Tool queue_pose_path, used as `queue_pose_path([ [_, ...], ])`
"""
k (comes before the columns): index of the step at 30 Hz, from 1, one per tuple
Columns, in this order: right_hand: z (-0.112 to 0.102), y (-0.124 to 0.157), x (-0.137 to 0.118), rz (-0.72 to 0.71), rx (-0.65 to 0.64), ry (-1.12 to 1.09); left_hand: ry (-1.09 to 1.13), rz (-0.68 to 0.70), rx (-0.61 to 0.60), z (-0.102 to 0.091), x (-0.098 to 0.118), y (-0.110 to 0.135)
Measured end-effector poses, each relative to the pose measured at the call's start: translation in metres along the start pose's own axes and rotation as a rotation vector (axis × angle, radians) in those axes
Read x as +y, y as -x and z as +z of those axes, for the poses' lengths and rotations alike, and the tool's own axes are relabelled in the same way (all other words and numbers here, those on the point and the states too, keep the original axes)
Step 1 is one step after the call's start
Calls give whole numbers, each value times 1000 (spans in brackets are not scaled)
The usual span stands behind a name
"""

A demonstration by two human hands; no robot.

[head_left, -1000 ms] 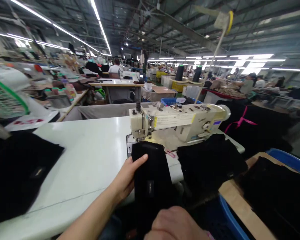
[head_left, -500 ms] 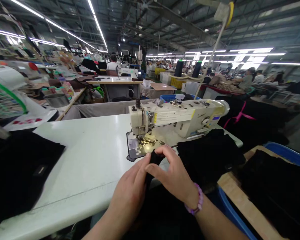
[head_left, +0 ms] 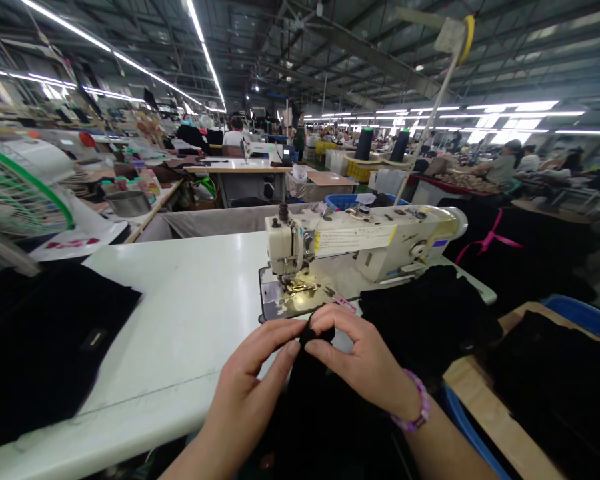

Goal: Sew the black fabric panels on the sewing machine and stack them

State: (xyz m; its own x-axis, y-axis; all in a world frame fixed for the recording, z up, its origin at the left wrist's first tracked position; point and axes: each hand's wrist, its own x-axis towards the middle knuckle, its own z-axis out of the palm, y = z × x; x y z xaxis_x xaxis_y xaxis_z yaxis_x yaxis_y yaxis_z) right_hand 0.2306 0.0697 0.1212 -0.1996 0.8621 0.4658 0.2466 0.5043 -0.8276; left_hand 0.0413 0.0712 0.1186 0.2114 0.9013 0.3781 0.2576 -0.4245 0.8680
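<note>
A piece of black fabric (head_left: 314,380) hangs from my two hands over the front edge of the sewing table (head_left: 180,300). My left hand (head_left: 257,367) pinches its upper edge between thumb and fingers. Close beside it, my right hand (head_left: 353,350), with a purple bead bracelet at the wrist, grips the same edge, thumb against fingers. Just beyond my fingertips stands a white sewing machine (head_left: 360,237), its needle area lit. Small pink-handled scissors (head_left: 342,301) lie near the machine's bed, behind my right hand. The fabric's lower part merges with the dark area below.
Black garments (head_left: 40,347) with a small label lie at the table's left. More black fabric (head_left: 425,313) is piled right of the machine. A blue bin (head_left: 465,427) with a wooden board stands at lower right. A green-rimmed fan (head_left: 25,187) is at far left.
My left hand has shifted from lying flat along the fabric to pinching its edge with the thumb. The scissors show more fully. The view has turned slightly left.
</note>
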Motion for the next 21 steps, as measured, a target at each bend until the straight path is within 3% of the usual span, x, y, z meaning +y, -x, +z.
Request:
queue_pose_path([
  [10,0,1,-3,-20,-61,165,-69,52,67,2,2,-8],
  [14,2,2,-6,-31,-60,182,-188,143,75,3,-2,-8],
  [18,3,3,-5,-66,-76,231,-334,344,142,6,-3,-7],
  [21,-4,0,0,-155,-69,354,-311,304,165,1,1,-9],
])
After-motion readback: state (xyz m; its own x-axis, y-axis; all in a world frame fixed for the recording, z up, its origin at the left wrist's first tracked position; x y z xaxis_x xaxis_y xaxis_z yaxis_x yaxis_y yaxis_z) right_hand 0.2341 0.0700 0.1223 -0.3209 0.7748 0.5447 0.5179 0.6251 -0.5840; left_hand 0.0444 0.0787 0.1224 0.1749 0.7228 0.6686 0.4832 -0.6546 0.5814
